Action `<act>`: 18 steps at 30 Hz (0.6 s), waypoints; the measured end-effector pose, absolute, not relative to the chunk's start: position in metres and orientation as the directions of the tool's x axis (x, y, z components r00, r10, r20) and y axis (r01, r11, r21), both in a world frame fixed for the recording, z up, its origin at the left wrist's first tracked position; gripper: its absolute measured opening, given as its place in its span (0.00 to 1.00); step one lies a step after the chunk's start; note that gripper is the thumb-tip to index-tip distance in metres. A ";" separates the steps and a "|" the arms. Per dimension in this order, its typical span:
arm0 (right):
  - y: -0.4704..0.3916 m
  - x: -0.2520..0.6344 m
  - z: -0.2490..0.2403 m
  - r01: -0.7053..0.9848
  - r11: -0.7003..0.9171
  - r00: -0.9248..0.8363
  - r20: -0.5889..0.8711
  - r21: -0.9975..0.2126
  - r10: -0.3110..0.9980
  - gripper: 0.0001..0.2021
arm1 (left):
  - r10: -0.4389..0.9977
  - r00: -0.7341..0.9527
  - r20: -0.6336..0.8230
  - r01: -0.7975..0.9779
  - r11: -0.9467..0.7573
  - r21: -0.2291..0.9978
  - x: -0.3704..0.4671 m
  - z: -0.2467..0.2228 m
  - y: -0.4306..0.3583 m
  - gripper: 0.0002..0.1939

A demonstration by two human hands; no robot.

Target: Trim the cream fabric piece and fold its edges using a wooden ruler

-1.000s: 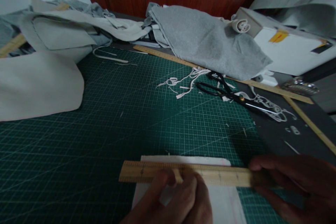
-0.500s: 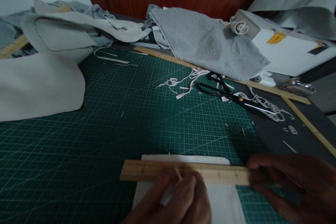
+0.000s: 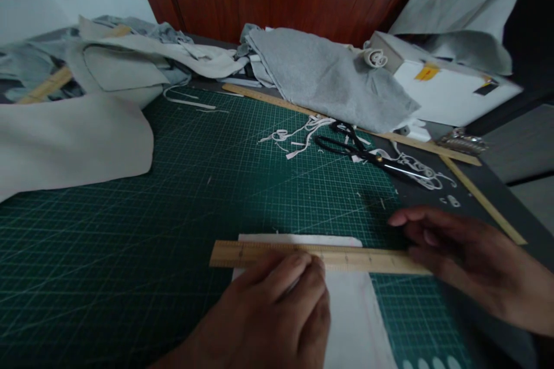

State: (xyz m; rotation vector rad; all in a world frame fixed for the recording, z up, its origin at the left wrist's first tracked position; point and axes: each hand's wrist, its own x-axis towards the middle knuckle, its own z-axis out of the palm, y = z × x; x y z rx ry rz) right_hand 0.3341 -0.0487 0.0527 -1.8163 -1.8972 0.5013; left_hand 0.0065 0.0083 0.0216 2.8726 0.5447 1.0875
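Note:
A wooden ruler (image 3: 359,259) lies across a white fabric piece (image 3: 352,311) near its far edge, on the green cutting mat (image 3: 173,230). My left hand (image 3: 281,300) rests on the middle of the ruler with its fingers bunched together, and whatever may be between the fingertips is hidden. At the ruler's right end is my right hand (image 3: 459,253), thumb and index finger apart; its lower fingers are beside or over the ruler's tip.
Black scissors (image 3: 376,158) lie among white fabric strips (image 3: 311,130). Long wooden rulers (image 3: 277,100) run along the back and right. Grey cloth (image 3: 329,69), a white box (image 3: 450,86) and a large pale fabric piece (image 3: 78,144) stand around the mat.
The view has shifted. My left hand now lies flatter over the ruler, and the thin light thing at its fingertips no longer shows. My right hand has loosened from the ruler's end.

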 end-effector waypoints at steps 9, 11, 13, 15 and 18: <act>-0.029 0.333 0.049 0.695 0.025 0.063 0.095 -0.719 0.993 0.13 | 0.285 0.748 0.600 0.309 -0.949 0.065 0.008 0.019 0.006 0.15; -0.027 0.329 0.052 0.628 -0.006 0.112 0.083 -0.779 0.990 0.12 | 0.289 0.724 0.627 0.319 -0.945 0.067 0.007 0.019 0.003 0.15; -0.027 0.321 0.062 0.597 -0.015 0.136 0.083 -0.802 0.987 0.10 | 0.326 0.723 0.609 0.347 -0.934 0.088 0.005 0.020 0.000 0.14; -0.026 0.307 0.075 0.586 -0.003 0.113 0.079 -0.810 0.990 0.09 | 0.333 0.736 0.590 0.354 -0.932 0.084 0.004 0.020 -0.002 0.14; -0.021 0.279 0.095 0.558 0.042 0.003 0.052 -0.829 0.999 0.08 | 0.327 0.749 0.576 0.351 -0.933 0.073 0.003 0.020 -0.003 0.14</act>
